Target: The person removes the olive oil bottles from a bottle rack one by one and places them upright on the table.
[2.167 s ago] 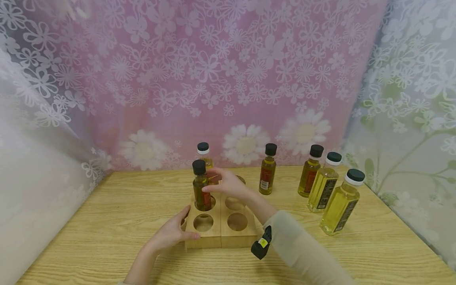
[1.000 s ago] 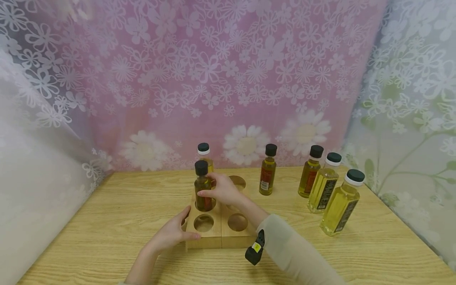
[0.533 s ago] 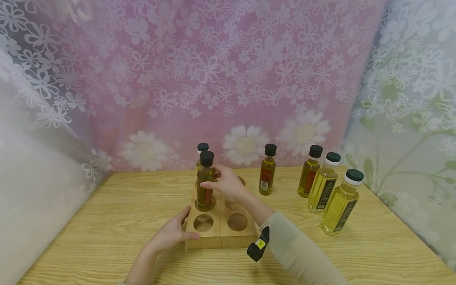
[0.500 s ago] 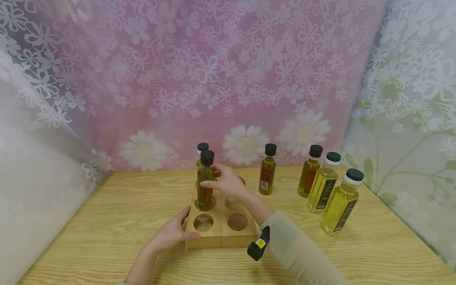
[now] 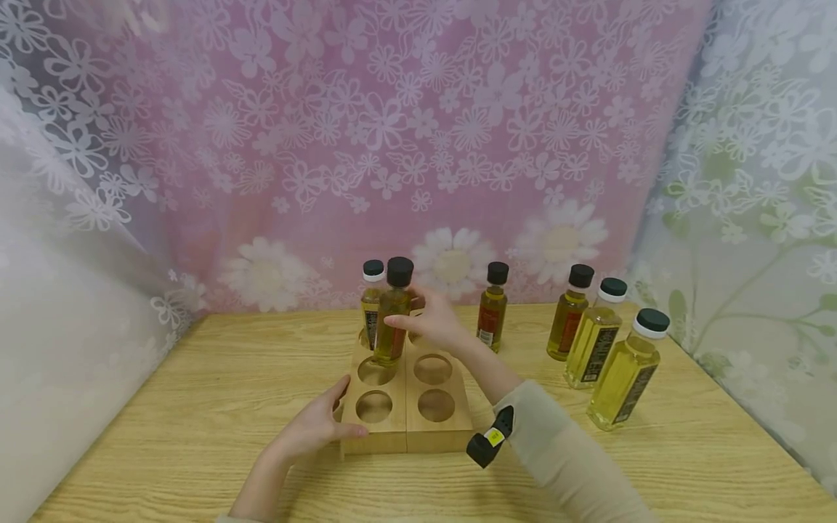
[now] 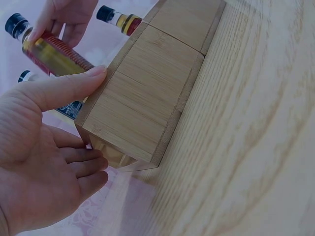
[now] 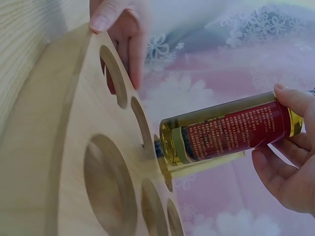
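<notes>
Head view: the red-labelled bottle [image 5: 393,319], seated in the middle hole of the left column a second ago, is now lifted clear of the wooden holder [image 5: 405,399] and hangs upright above that vacated hole; extraction from the rack appears complete, and the bottle is free to travel. The right hand [image 5: 434,323] grips the bottle body, fingers curled round it, thumb across the front. The left hand [image 5: 314,428] braces the holder's left front corner, thumb on the top face, fingers along the side. A white-capped bottle [image 5: 373,301] remains in the rear-left hole; four further bottles [image 5: 591,334] stand on the table [image 5: 196,407] to the right. Left wrist view: the left hand [image 6: 47,147] lies relaxed and nearly straight, thumb pressed on the holder [image 6: 142,93], fingers slightly curled beside its end face. Right wrist view: the bottle [image 7: 226,135] base sits above the open holes [image 7: 110,184], touching nothing; thumb and fingers [image 7: 295,103] pinch its upper body
</notes>
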`<state>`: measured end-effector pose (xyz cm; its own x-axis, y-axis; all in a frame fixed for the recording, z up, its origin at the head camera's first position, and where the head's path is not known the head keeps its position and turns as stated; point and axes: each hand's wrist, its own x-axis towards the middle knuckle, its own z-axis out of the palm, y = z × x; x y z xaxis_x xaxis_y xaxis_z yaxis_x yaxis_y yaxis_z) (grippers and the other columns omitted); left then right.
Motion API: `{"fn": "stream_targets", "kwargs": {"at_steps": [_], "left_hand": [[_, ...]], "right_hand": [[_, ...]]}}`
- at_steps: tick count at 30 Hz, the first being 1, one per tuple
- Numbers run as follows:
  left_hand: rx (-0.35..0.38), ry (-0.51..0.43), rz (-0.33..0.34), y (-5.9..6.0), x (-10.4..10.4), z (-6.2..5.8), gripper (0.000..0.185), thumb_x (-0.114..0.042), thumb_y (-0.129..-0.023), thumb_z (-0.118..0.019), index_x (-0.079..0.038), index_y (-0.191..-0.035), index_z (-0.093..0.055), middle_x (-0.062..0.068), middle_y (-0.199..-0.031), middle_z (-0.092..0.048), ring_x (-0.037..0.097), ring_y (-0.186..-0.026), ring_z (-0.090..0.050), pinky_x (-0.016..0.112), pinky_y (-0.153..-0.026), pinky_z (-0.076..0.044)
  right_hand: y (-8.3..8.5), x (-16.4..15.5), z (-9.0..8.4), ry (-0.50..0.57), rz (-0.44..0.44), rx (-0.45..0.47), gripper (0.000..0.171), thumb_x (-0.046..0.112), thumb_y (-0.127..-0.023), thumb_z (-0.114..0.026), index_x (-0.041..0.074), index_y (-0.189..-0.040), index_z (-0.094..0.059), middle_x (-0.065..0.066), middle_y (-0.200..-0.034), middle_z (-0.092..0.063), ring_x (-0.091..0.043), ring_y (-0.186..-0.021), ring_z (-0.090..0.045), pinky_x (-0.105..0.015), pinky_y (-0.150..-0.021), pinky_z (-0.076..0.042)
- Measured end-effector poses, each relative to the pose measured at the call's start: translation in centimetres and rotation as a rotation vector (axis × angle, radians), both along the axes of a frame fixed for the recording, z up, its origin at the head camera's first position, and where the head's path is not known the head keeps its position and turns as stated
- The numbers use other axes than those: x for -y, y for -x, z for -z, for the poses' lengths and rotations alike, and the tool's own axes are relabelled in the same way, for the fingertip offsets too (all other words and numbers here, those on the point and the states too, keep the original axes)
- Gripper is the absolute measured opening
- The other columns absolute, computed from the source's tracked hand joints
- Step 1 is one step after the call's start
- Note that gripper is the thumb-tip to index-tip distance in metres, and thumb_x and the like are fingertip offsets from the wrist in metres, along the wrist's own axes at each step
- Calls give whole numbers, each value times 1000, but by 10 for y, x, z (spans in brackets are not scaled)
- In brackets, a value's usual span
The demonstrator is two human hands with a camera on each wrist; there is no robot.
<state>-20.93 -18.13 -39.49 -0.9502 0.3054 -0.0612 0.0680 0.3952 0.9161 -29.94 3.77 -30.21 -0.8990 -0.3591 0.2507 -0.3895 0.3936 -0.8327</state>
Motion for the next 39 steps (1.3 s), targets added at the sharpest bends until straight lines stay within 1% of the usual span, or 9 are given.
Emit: {"fn": "stream_targets", "kwargs": {"at_steps": [2, 6, 11, 17, 21, 24, 33, 36, 39], "left_hand": [[-3, 9, -9, 0, 0, 0, 104, -25, -74, -79, 6, -146, -11, 25, -150, -12, 48, -133, -15, 59, -103, -21], [-10, 23, -16, 0, -1, 0, 105, -25, -73, -80, 7, -146, -12, 26, -150, -13, 48, -132, -17, 57, -104, -21], [-11, 13, -10, 1, -2, 1, 105, -24, -73, -80, 8, -145, -11, 26, -150, -12, 48, -133, -15, 57, -105, -19], [6, -11, -3, 2, -3, 1, 107, -23, -72, -80, 8, -145, -8, 26, -150, -9, 47, -134, -12, 56, -105, -18], [-1, -8, -10, 1, -3, 2, 106, -22, -72, -80, 9, -145, -9, 26, -150, -10, 48, -133, -13, 57, -105, -18], [-2, -8, -8, 1, -3, 2, 106, -22, -73, -80, 9, -145, -9, 27, -150, -10, 49, -133, -13, 57, -105, -18], [11, -31, 1, 1, -2, 4, 108, -22, -73, -80, 9, -145, -6, 26, -150, -8, 48, -134, -11, 57, -105, -18], [8, -26, 1, 2, -3, 4, 108, -22, -73, -80, 9, -145, -6, 27, -150, -8, 48, -133, -11, 57, -105, -18], [8, -24, -1, 2, -3, 4, 108, -22, -73, -80, 9, -145, -7, 27, -150, -8, 48, -134, -11, 57, -105, -18]], "right_hand": [[1, -6, -2, 3, -2, -10, 52, 24, -81, -74, 6, -125, -54, -11, -116, -58, -27, -106, -55, -39, -82, -50], [3, -19, -4, 6, 16, 6, 55, 25, -80, -74, 4, -127, -52, -13, -117, -57, -30, -107, -54, -40, -83, -50], [6, -37, -3, -16, 73, 9, 66, 33, -79, -74, 5, -133, -48, -13, -123, -54, -29, -109, -54, -41, -85, -49], [6, -60, -3, -3, 85, -17, 64, 34, -79, -74, 9, -132, -50, -11, -122, -55, -29, -109, -55, -43, -83, -49], [5, -74, -3, 21, 84, -18, 59, 31, -80, -73, 6, -130, -51, -13, -122, -55, -30, -109, -54, -44, -84, -48], [3, -83, -5, 24, 97, -7, 60, 27, -83, -72, 4, -132, -48, -16, -123, -54, -31, -109, -53, -45, -85, -47], [3, -105, -3, -18, 162, 35, 75, 31, -83, -71, -2, -140, -36, -23, -129, -47, -35, -114, -49, -48, -92, -43], [3, -113, -2, -28, 182, 49, 77, 33, -82, -71, -1, -141, -35, -22, -131, -46, -35, -117, -46, -49, -95, -40], [4, -120, 2, -43, 197, 47, 77, 36, -81, -72, 0, -140, -37, -21, -129, -48, -35, -117, -46, -50, -94, -40]]}}
